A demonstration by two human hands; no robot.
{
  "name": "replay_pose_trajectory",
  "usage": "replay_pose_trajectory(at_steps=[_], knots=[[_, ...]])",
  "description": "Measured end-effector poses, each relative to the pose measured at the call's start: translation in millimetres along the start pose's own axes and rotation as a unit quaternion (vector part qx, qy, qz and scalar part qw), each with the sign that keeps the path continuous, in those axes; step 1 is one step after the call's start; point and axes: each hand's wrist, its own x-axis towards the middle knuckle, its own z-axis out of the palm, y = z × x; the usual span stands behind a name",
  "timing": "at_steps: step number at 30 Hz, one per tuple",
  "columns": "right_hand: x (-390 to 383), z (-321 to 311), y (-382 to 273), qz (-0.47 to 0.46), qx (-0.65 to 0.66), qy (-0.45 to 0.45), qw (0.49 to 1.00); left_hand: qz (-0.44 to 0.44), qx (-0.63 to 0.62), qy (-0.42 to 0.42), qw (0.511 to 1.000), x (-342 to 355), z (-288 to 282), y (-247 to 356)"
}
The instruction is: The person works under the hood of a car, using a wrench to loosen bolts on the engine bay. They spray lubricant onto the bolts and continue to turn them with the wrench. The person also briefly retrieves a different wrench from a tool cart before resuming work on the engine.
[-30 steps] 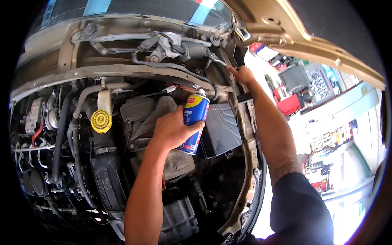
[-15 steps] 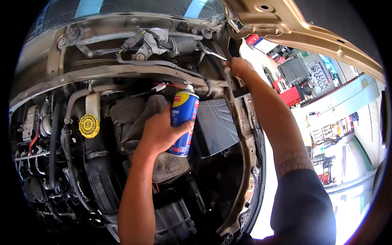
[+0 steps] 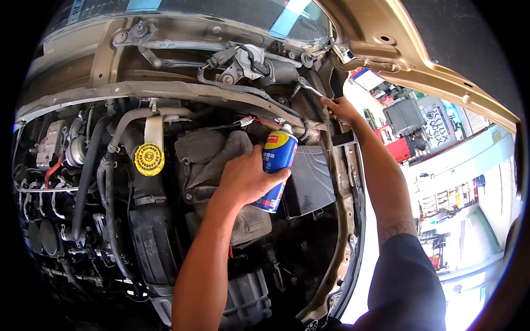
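My left hand is wrapped around a blue and yellow spray can, held tilted over the engine bay. A thin red straw runs leftward by the can's top. Farther off to the right, my right hand grips the end of a silver ratchet wrench. The ratchet's head is at the right end of the wiper linkage, beside the wiper motor. Whether its socket sits on a fastener is too small to tell.
Grey cloth lies under my left hand, next to a black box cover. A yellow cap stands to the left. The raised hood hangs at the upper right, with tools and a black case beyond the fender.
The whole view has shifted, so the engine bay appears farther right. The ratchet handle slants slightly more steeply toward me. Both hands keep their holds.
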Motion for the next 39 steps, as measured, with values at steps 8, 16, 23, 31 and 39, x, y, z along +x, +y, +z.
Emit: replay_pose_trajectory(at_steps=[8, 16, 23, 31, 39], knots=[[-36, 37, -32, 0.076, -0.102, 0.131, 0.983, 0.013, 0.059, 0.001, 0.998, 2, 0, 2], [-19, 0, -32, -0.006, -0.277, -0.067, 0.958, 0.024, -0.041, 0.028, 0.998, 0, 3, -2], [-8, -20, -18, -0.087, -0.321, 0.055, 0.942, 0.034, -0.081, 0.017, 0.996, -1, 5, -4], [14, -15, -6, 0.019, -0.067, 0.0, 0.998, 0.016, -0.036, 0.002, 0.999, 0, 1, 0], [-24, 27, -25, 0.11, -0.064, 0.088, 0.988, 0.003, 0.01, 0.004, 1.0, 1, -4, 2]])
